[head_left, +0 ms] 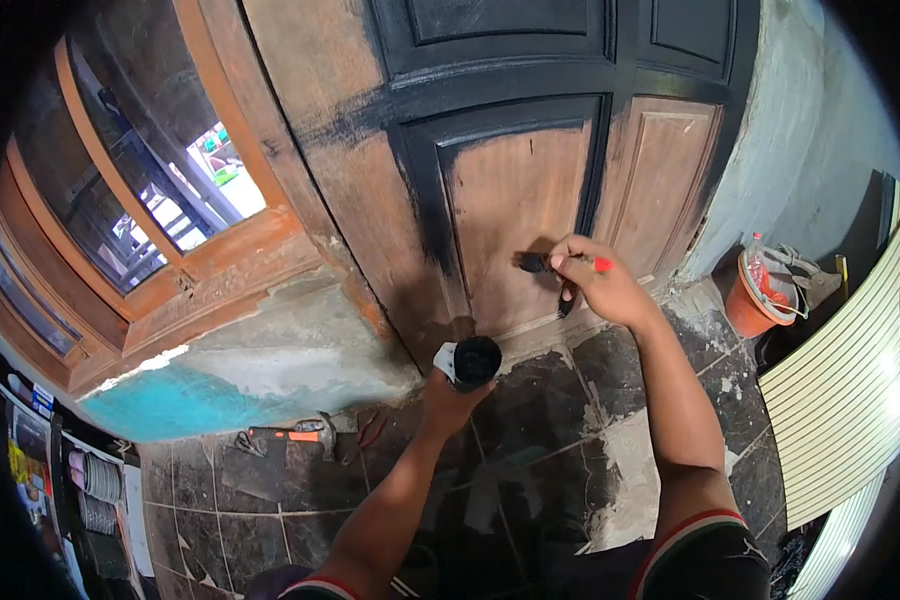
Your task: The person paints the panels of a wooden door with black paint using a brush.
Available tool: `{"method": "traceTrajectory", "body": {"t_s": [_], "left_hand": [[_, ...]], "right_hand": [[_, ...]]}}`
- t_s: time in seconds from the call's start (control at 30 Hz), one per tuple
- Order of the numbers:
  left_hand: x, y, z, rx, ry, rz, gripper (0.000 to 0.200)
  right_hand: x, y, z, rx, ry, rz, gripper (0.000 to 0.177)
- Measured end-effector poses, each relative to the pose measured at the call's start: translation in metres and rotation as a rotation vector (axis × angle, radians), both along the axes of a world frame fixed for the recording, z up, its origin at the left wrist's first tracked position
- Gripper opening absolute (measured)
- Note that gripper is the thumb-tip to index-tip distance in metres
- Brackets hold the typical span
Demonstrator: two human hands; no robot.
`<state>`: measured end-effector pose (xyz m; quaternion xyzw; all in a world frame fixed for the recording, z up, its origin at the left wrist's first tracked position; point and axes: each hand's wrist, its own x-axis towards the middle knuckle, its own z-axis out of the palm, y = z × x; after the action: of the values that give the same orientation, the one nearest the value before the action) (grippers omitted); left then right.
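My right hand grips a paintbrush whose dark bristles point left, close to the bare lower panel of a wooden door. A bright red patch shows on the back of that hand. Black paint covers the door's upper part and much of the moulding around this panel; the lower wood is still brown. Lower and to the left, my left hand is wrapped round a small cup with black paint inside, and something white shows at its left side.
A hammer and pliers lie on the dark tiled floor at the left. An orange bucket with a plastic bottle stands by the right wall. Ribbed cream panels lean at far right. Left of the door is an orange-framed window.
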<state>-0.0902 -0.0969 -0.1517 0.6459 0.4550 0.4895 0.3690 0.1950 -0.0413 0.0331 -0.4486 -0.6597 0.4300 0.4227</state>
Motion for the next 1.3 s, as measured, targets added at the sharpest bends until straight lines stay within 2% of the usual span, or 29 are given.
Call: {"method": "traceTrajectory", "body": {"t_s": [0.1,0.2,0.3,0.43,0.47,0.57,0.63,0.7,0.87,0.93,1.03,1.13,1.23,1.3], "left_hand": [[0.004,-0.002,0.009,-0.036,-0.006,-0.043,0.069],[0.008,-0.003,0.011,-0.019,-0.007,-0.036,0.073],[0.011,-0.007,0.018,-0.017,-0.001,-0.027,0.076],[0.014,0.000,0.011,0.003,-0.093,-0.098,0.075],[0.015,0.002,0.008,0.002,-0.126,-0.122,0.074],[0.021,-0.004,0.023,0.020,-0.128,-0.109,0.071],[0.019,-0.002,0.014,0.028,-0.100,-0.085,0.070],[0.021,-0.003,0.014,0.029,-0.090,-0.074,0.071],[0.013,-0.001,0.024,-0.010,-0.153,-0.102,0.071],[0.009,0.002,0.013,0.019,-0.118,-0.033,0.073],[0.004,0.003,0.010,0.013,-0.084,0.018,0.076],[0.006,0.003,0.013,-0.003,-0.069,0.038,0.076],[0.006,0.007,0.005,0.024,-0.083,0.074,0.075],[0.006,0.005,0.000,0.029,-0.081,0.095,0.074]], "right_hand": [[-0.010,-0.009,0.015,0.004,0.095,0.102,0.009],[-0.022,-0.025,0.029,-0.121,0.028,0.209,0.007],[-0.031,-0.025,0.012,0.046,-0.237,0.266,0.013],[-0.048,-0.022,-0.011,0.250,-0.447,0.273,0.020],[-0.051,-0.020,-0.018,0.196,-0.459,0.281,0.022],[-0.064,-0.015,-0.042,0.247,-0.549,0.320,0.022],[-0.071,-0.003,-0.078,0.365,-0.568,0.321,0.023],[-0.077,-0.003,-0.084,0.466,-0.643,0.307,0.024],[-0.065,-0.016,-0.028,0.241,-0.458,0.278,0.023],[-0.059,-0.019,-0.013,0.177,-0.379,0.252,0.018],[-0.053,-0.013,-0.026,0.113,-0.278,0.226,0.017],[-0.051,-0.016,-0.036,0.194,-0.392,0.250,0.021],[-0.057,-0.021,-0.043,0.114,-0.328,0.149,0.021],[-0.056,-0.021,-0.047,0.155,-0.388,0.188,0.017]]}}
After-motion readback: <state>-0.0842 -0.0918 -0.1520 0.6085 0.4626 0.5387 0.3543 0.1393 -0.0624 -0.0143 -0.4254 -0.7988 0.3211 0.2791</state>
